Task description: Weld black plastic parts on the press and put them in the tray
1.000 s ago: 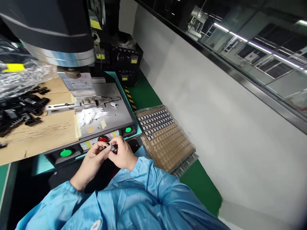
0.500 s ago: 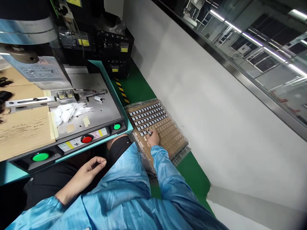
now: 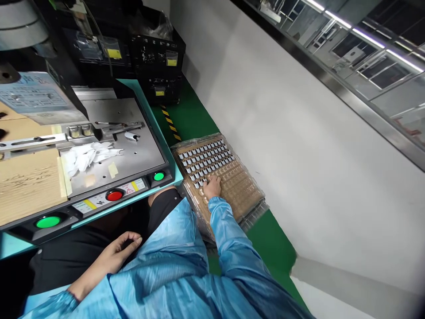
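Observation:
My right hand [image 3: 212, 188] is over the clear plastic tray [image 3: 244, 190] at the lower row of small grey-white notched parts [image 3: 207, 160]. Its fingers look slightly apart at the end of that row, and I see no part between them. Several rows at the tray's far side hold these parts, while the nearer pockets show bare brown. Above my lap, my left hand [image 3: 116, 253] hangs loosely curled, thumb and fingertips meeting in a loop with nothing visible inside.
A press machine stands at left with green buttons [image 3: 48, 221] and a red button [image 3: 114, 195]. White thin pieces [image 3: 88, 157] are heaped on its metal plate, beside a single notched part [image 3: 132, 136]. Black bins [image 3: 156, 57] are stacked behind; a white wall [image 3: 265, 110] bounds the right.
The small part between my right fingertips now sits in the tray row, and those fingers have loosened. My left hand has shifted slightly down and left in view as the camera turned right.

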Available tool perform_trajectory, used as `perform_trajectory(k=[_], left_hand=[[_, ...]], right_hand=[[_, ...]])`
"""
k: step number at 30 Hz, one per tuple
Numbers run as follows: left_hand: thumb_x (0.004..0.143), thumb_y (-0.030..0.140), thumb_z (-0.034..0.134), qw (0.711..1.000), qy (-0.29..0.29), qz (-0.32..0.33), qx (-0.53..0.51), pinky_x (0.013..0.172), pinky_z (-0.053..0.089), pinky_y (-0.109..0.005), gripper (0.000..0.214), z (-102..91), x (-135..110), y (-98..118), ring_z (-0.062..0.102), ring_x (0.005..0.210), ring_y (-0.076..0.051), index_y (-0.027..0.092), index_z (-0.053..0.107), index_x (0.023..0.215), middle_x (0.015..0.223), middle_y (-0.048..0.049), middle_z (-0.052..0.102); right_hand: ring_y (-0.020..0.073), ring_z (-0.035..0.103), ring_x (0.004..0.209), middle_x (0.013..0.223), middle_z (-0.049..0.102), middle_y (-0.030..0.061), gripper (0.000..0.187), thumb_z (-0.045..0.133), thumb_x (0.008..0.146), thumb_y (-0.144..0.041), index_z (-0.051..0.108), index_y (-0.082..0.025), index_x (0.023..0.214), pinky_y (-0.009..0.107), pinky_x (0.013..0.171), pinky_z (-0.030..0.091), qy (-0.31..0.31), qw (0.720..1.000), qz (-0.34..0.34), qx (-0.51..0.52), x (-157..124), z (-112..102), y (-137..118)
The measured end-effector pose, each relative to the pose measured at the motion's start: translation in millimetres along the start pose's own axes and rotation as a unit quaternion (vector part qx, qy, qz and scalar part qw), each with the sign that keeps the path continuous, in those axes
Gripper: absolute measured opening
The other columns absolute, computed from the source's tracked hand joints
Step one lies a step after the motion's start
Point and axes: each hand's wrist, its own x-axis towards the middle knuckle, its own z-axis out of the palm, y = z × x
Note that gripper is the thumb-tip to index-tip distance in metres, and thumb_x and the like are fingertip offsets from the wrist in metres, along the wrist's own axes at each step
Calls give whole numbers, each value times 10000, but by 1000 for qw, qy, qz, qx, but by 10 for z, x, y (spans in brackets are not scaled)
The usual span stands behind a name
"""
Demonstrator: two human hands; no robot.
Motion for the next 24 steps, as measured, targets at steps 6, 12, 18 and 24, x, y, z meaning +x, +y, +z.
perform_trajectory(k=[6,12,18,24], left_hand=[[746,836,770,1000,0,-4,7,810,533,-323,647,-12,33,-1,635,845,-228,213,748,917,889,-51,712],[733,847,773,1000,5,-6,0,792,521,-324,661,-4,29,-5,618,823,-222,212,746,916,871,-47,702],[710,865,773,1000,9,-1,-7,763,523,-330,671,18,25,52,621,814,-232,215,742,874,852,-48,693],[771,721,827,999,-23,21,29,814,546,-334,531,-142,-3,303,667,921,-269,243,770,996,962,-58,739]], right_hand=[[283,606,1153,1361,544,178,447,591,892,-100,583,-131,1339,384,1064,489,28,999,-27,-3,67,-61,111],[316,560,1255,1311,674,181,378,578,960,-136,643,-112,1331,396,1136,417,10,998,-57,-28,179,-38,92],[301,558,1249,1324,678,186,405,564,968,-148,654,-103,1360,388,1128,411,9,998,-57,-22,198,-5,46],[295,574,1226,1311,674,198,421,549,951,-176,646,-88,1351,416,1123,434,32,998,-53,4,170,-119,-66]])
